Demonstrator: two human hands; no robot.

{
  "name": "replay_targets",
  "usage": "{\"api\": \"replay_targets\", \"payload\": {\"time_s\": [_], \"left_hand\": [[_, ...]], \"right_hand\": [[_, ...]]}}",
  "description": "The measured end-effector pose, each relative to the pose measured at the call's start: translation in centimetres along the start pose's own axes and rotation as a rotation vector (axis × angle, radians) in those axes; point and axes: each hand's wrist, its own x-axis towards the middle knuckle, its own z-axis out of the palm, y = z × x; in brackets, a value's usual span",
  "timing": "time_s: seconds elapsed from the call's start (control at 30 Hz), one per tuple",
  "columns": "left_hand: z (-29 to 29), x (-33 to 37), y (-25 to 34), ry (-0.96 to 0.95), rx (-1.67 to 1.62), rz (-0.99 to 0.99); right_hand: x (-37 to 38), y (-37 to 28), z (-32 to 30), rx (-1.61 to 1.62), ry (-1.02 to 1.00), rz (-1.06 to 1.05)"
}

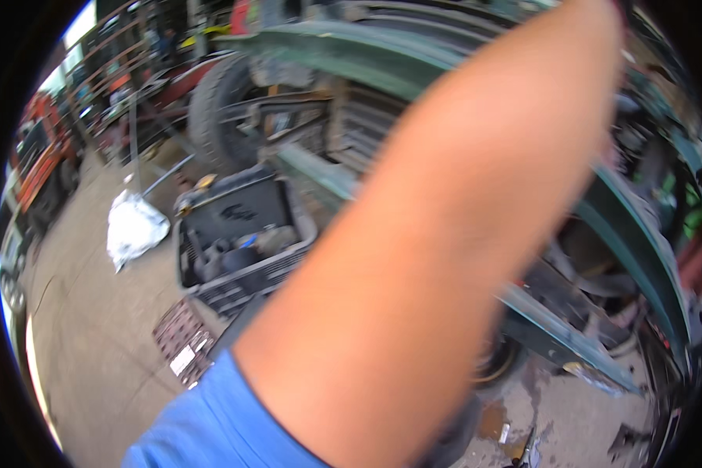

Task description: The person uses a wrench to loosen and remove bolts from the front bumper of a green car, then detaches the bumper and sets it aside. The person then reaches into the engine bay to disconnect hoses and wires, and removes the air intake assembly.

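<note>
My left arm (413, 249), bare below a blue sleeve (226, 421), is raised across the picture from the lower left to the upper right, blurred by motion. Its hand lies past the upper right edge, so what it holds or touches is hidden. No part of my right hand shows. Behind the arm runs a green metal vehicle frame (335, 51), with another green beam (632, 234) on the right. A large tyre (214, 113) stands at the frame's far left end.
A black plastic crate (246, 281) holding dark parts stands on the floor left of the arm. Near it lie a white bag (136, 226) and an open tool case (183, 339). An orange-red vehicle (47, 171) is at far left. Wet stains (495, 421) mark the floor lower right.
</note>
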Motion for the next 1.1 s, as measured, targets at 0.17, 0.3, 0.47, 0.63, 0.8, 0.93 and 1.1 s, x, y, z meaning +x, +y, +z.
{"api": "replay_targets", "payload": {"time_s": [0.17, 0.3, 0.47, 0.63, 0.8, 0.93, 1.1], "left_hand": [[-2.3, -3.9, 5.7, 0.09, -0.236, 0.062], [-5.1, -12.6, 11.3, 0.04, -0.393, 0.037], [-0.2, -21.7, 14.4, -0.364, -0.464, -0.121], [4.2, -27.0, 14.7, -0.56, -0.317, -0.17], [5.1, -27.8, 14.4, -0.601, -0.335, -0.221], [5.2, -27.3, 14.8, -0.626, -0.294, -0.23], [5.8, -26.7, 15.7, -0.636, -0.211, -0.273]], "right_hand": [[1.6, 1.9, -4.1, 0.71, 0.111, 0.364], [0.1, 2.9, -5.2, 0.748, 0.522, 0.223], [-1.0, -0.2, -6.3, 0.729, 0.397, 0.141], [-1.8, -8.3, -4.5, 0.63, 0.284, -0.121], [0.9, -14.9, 2.4, 0.42, 0.232, -0.12], [6.4, -15.9, 6.1, 0.384, 0.18, -0.092], [12.2, -15.1, 7.0, 0.335, 0.127, 0.004]]}}
